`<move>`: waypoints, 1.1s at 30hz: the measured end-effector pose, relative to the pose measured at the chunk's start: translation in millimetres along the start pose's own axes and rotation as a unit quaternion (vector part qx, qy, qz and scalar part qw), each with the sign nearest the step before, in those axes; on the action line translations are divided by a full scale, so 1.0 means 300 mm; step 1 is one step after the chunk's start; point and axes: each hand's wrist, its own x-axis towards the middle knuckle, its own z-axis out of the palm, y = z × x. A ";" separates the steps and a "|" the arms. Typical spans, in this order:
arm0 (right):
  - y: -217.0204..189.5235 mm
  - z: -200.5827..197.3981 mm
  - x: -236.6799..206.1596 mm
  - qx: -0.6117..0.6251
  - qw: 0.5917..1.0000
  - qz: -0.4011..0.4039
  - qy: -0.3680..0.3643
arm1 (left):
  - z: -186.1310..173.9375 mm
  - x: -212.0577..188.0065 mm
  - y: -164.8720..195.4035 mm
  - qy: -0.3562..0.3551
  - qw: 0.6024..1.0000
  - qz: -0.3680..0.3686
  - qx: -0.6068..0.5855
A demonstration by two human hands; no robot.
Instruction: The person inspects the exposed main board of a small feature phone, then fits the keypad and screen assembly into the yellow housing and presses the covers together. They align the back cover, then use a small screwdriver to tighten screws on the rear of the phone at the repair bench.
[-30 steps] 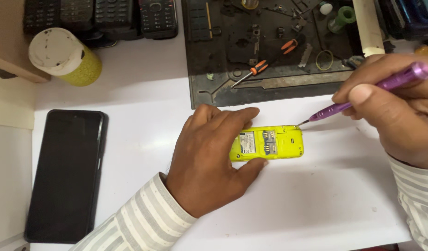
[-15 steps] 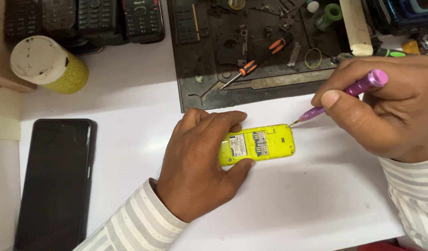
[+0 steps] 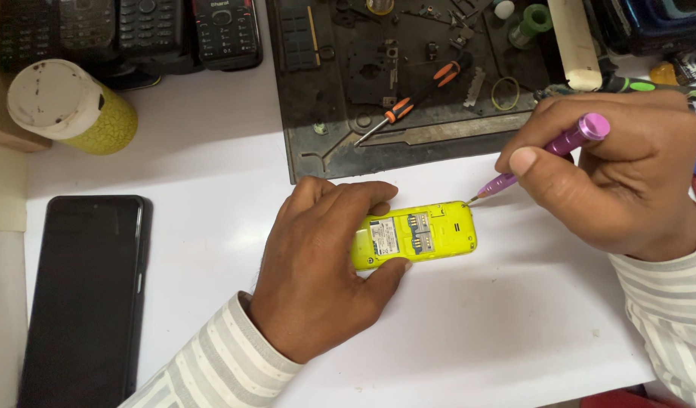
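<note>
1. A black smartphone [image 3: 80, 295] lies on the white table [image 3: 476, 340], well left of the yellow phone [image 3: 416, 236].
2. The left hand [image 3: 317, 264] clamps the yellow phone's left end.
3. The phone looks light, stiff and slippery, its open back fragile; hold its edges.
4. The right hand [image 3: 612, 174] pinches a purple screwdriver [image 3: 548, 151], tip at the phone's upper right corner.

Bright, even overhead light, no hard glare. White glossy tabletop [image 3: 514, 332] is close to blown out and carries only soft, short shadows: one under the left hand [image 3: 321, 268], a fainter one below the right hand [image 3: 612, 177]. Mild sheen on the flat black glass smartphone [image 3: 80, 295] at left. Centre is sharp; fine print on the yellow open-backed phone body [image 3: 431, 234] is not resolvable. Far dark rubber work mat [image 3: 408, 75] reads dim, detail muddy. No obvious edge distortion or motion blur.
</note>
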 end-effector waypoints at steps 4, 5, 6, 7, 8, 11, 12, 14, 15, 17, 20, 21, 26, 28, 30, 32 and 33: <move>0.003 -0.001 0.006 -0.005 1.000 -0.011 -0.003 | -0.002 0.000 -0.001 0.004 1.000 0.005 -0.004; 0.004 -0.003 0.007 -0.012 1.000 -0.011 -0.003 | 0.000 0.000 -0.001 0.003 1.000 0.003 -0.003; 0.004 -0.004 0.007 -0.018 1.000 -0.012 -0.003 | 0.001 0.000 0.000 0.002 1.000 0.001 -0.003; 0.004 -0.004 0.007 -0.009 1.000 -0.015 -0.003 | 0.001 0.000 0.000 0.002 1.000 0.000 -0.002; 0.004 -0.003 0.007 -0.001 1.000 -0.018 -0.002 | 0.000 0.000 0.000 0.003 1.000 0.002 -0.002; 0.004 -0.001 0.007 0.004 1.000 -0.022 -0.003 | -0.001 0.000 0.000 0.005 1.000 0.004 -0.001; 0.005 -0.001 0.008 0.002 1.000 -0.022 -0.004 | 0.000 0.001 0.000 0.004 1.000 0.002 -0.001; 0.004 -0.002 0.007 -0.008 1.000 -0.022 -0.008 | 0.000 0.000 0.001 0.002 1.000 -0.001 -0.001; 0.005 -0.003 0.007 -0.013 1.000 -0.023 -0.010 | 0.000 0.001 0.001 0.002 1.000 -0.003 -0.001; 0.005 -0.002 0.006 -0.002 1.000 -0.023 -0.014 | 0.000 0.001 0.001 0.001 1.000 -0.004 -0.002; 0.005 -0.002 0.002 -0.003 1.000 -0.021 -0.017 | 0.001 0.001 0.001 0.003 1.000 -0.004 -0.005; 0.005 -0.002 0.002 -0.006 1.000 -0.020 -0.017 | 0.000 0.002 0.001 0.003 1.000 -0.003 -0.005; -0.005 0.002 0.013 0.006 0.999 -0.024 -0.022 | 0.000 0.003 0.002 0.006 1.000 -0.001 -0.003; -0.019 0.004 0.022 0.003 1.000 -0.012 -0.026 | -0.001 0.002 0.002 0.003 1.000 -0.003 -0.005; -0.040 -0.001 0.029 -0.009 0.999 0.012 -0.029 | 0.000 0.002 0.002 0.001 1.000 -0.004 -0.006; -0.063 -0.011 0.033 -0.033 0.999 0.013 -0.040 | -0.002 0.002 0.003 0.000 1.000 -0.005 -0.004; -0.071 -0.014 0.035 -0.045 0.998 0.013 -0.046 | -0.002 0.003 0.003 -0.001 1.000 -0.006 -0.003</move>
